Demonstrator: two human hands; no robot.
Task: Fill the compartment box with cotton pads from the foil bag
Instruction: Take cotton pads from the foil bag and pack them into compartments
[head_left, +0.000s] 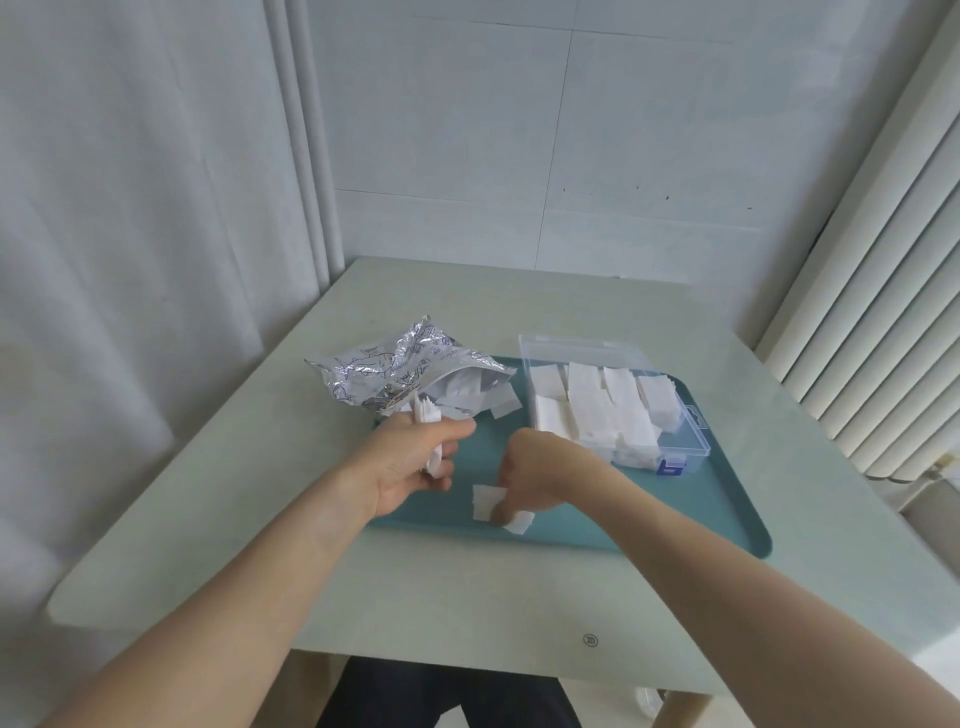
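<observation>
A crumpled silver foil bag (395, 371) lies open at the tray's back left, white cotton pads (467, 392) spilling from its mouth. My left hand (415, 460) grips a small stack of pads (434, 457) just in front of the bag. My right hand (535, 475) reaches down to the tray, fingers pinching loose pads (485, 501) that lie there. The clear compartment box (613, 400) stands open to the right, heaped with white pads.
Everything sits on a teal tray (675, 519) on a pale green table (415, 613). A curtain hangs at the left, a white radiator (883, 312) stands at the right. The box's blue latch (670, 465) faces me.
</observation>
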